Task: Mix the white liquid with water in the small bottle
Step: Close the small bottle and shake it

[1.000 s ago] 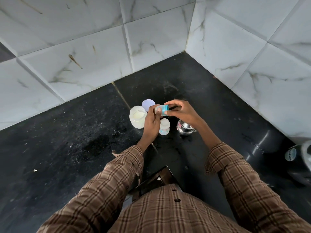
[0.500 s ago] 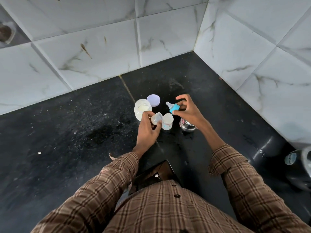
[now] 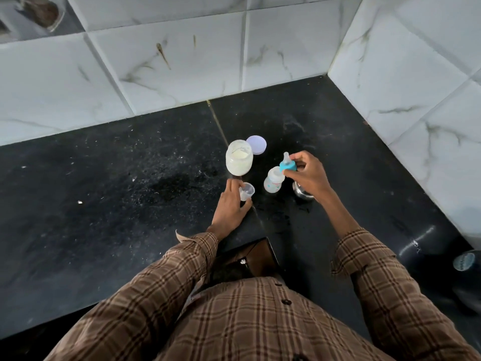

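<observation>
The person's left hand (image 3: pixel 229 207) is low on the black counter (image 3: pixel 109 183). Its fingers are curled around a little clear cap (image 3: pixel 246 191), which sits tipped at the fingertips. I cannot tell if the cap touches the counter.

The right hand (image 3: pixel 307 175) is up a bit higher. It pinches a blue teat ring (image 3: pixel 287 165) with a clear teat on top, held between thumb and fingers.

The small bottle (image 3: pixel 273 180) stands open on the counter, just under and to the left of that pinch, between the two hands. It looks mostly clear with a pale bottom.

Past the left hand's fingertips stands an open jar of white liquid (image 3: pixel 239 160). Its round lid (image 3: pixel 256 144) lies flat just behind it.

A shiny metal cup (image 3: pixel 303 195) sits right under the right hand, half hidden by it.
</observation>
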